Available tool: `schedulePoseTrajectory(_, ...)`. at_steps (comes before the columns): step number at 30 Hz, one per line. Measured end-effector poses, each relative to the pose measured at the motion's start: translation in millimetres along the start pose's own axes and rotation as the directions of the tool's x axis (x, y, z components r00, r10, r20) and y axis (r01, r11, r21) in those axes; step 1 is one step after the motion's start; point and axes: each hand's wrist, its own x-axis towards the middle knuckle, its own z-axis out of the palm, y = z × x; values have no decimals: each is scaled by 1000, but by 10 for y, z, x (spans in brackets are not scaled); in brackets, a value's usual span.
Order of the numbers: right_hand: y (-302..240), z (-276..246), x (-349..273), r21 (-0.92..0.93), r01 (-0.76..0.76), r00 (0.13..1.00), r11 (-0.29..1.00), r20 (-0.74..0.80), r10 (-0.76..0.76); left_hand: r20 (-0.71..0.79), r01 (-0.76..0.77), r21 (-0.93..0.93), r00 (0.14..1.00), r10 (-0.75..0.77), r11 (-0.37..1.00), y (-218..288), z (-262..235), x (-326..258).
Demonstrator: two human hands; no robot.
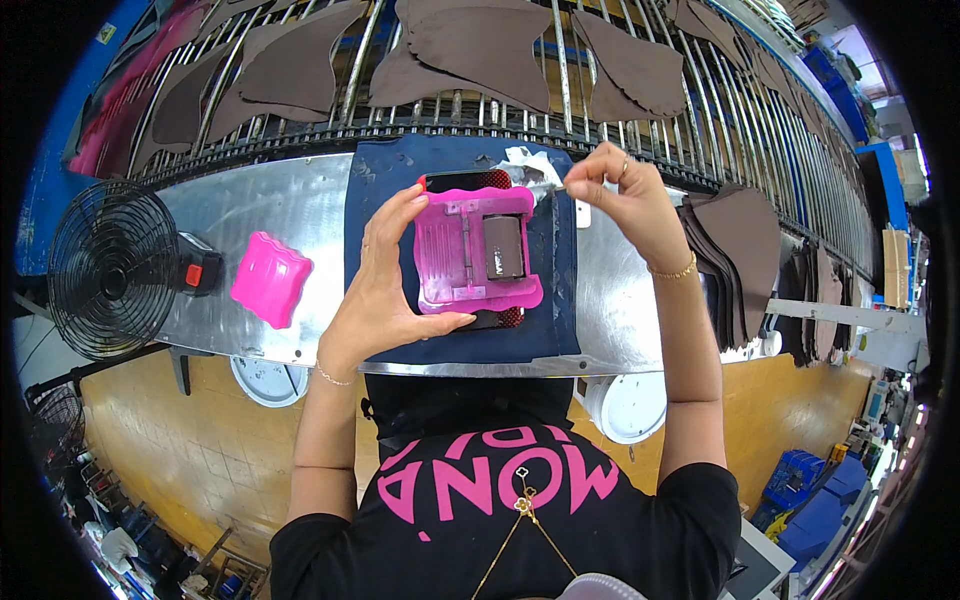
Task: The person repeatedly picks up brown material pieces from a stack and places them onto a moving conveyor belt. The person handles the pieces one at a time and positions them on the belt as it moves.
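Observation:
My left hand point(385, 285) grips a pink plastic frame point(445, 250), fingers at its upper left corner and thumb along its lower edge. A dark brown rectangular piece point(503, 247) with small pale print lies in the frame's right part. Under the frame, a black item with red-dotted ends point(465, 181) sticks out above and below. My right hand point(610, 185) is raised to the right, thumb and forefinger pinched on something small and thin that I cannot make out. Beside those fingertips lies a crumpled silvery-white scrap point(528, 170).
A dark blue mat point(390, 170) covers the middle of the metal table point(320, 200). To the left are a wavy-edged pink plastic piece point(271, 280) and a black fan point(112, 270). Brown cut pieces point(490, 50) lie on the metal-bar rack beyond; more brown pieces point(735, 245) are stacked at right.

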Motion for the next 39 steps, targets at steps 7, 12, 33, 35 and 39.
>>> schedulePoseTrajectory(7, 385, 131, 310, -142, -91, 992, 986, -96, 78, -2, 8, -30, 1000, -8, 1000, 30, -11, 11)
schedulePoseTrajectory(12, 772, 239, 374, -70, -219, 973, 973, -90, 212, 7, 6, -22, 1000, -5, 1000, 11, 17, 9)
schedulePoseTrajectory(33, 960, 7, -24, -203, -392, 912, 897, 44, 408, 8, -4, -25, 1000, 4, 1000, -36, 74, 15)
schedulePoseTrajectory(35, 1020, -19, -65, -197, -400, 909, 895, 40, 415, 6, -11, -29, 1000, 11, 1000, -35, 78, 19)
schedulePoseTrajectory(39, 1011, -92, -156, -288, -373, 921, 882, 2, 390, 7, -11, -37, 1000, 12, 999, -30, 80, 30)
